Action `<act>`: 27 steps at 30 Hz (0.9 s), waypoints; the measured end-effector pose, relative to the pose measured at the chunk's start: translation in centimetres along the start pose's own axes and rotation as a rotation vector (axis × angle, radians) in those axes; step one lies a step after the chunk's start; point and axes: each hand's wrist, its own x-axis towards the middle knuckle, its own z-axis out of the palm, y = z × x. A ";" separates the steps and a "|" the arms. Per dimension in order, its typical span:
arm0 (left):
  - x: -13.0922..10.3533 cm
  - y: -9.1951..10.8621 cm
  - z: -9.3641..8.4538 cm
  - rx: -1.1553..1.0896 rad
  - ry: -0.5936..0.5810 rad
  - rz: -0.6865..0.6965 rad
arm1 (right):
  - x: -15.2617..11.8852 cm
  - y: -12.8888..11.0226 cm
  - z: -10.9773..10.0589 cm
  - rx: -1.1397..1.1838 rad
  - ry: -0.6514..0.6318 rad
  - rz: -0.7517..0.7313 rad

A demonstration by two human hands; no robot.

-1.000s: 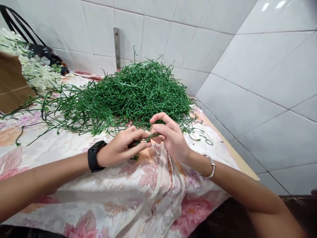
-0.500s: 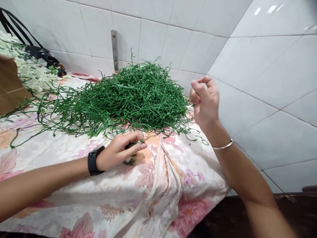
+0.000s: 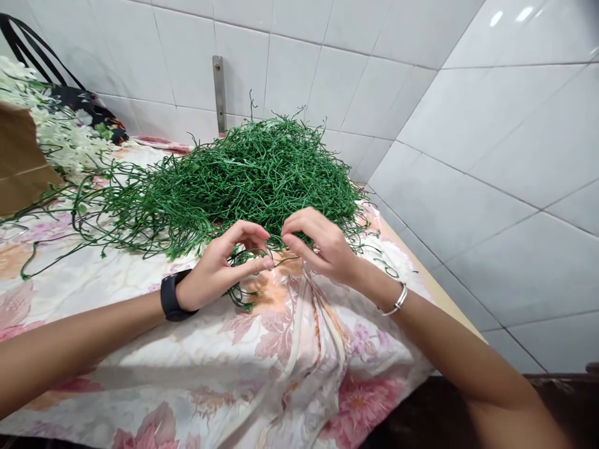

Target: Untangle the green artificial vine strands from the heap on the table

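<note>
Green, thin, wiry stems [image 3: 241,298] show at mid-frame in the head view beneath the left hand [image 3: 213,268], thumb and forefinger spread; the right hand [image 3: 327,246] curls its fingers, pinch unclear. Light, one-stem handling should limit tangling.

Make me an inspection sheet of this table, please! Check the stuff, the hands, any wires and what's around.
Surface: flowery cloth, gathered in folds at the front.
Job's things: big tangled pile of green stems; a few loose stems at the left hand.
Clutter: white flowers and brown cardboard-like piece, far left.
Hands: left curled around the loose stems; right hand close by; grips unclear.
Cables: nothing seen.
Surroundings: pale tiled walls, metal strip, dark bag.
</note>
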 end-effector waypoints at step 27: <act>0.1 0.3 -0.5 0.184 0.091 0.235 | -0.6 -2.4 2.3 -0.128 0.186 -0.212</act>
